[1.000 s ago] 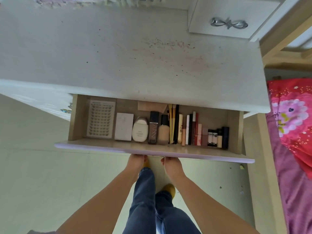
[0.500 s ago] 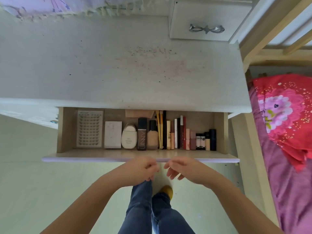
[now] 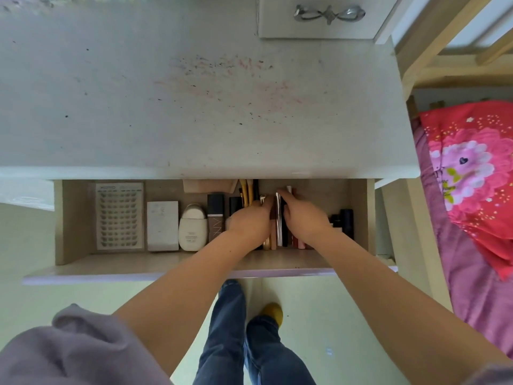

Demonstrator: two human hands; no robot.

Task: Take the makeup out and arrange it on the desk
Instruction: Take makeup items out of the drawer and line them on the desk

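Under the white desk top [image 3: 194, 107] the drawer [image 3: 111, 269] stands pulled out, with makeup in a row. From the left lie a lash sheet [image 3: 119, 215], a white box [image 3: 162, 225], a white bottle [image 3: 192, 227] and a dark foundation tube [image 3: 215, 215]. Both hands are inside the drawer, at the bunch of slim sticks [image 3: 278, 223]. My left hand [image 3: 249, 222] curls around the bunch's left side, at a gold-capped tube. My right hand [image 3: 304, 216] curls around its right side, fingertips on a white-capped stick. Yellow brushes [image 3: 245, 191] rise behind; black lipsticks [image 3: 345, 220] stand to the right.
A small closed drawer with a metal bow handle [image 3: 329, 13] sits at the desk's back right. A bed with a red floral blanket [image 3: 472, 168] and a wooden frame stands close on the right. My legs are below the drawer front, on a pale floor.
Both hands left the drawer's front edge, rose over it and reached into the drawer onto the slim sticks. The camera moved closer to the desk.
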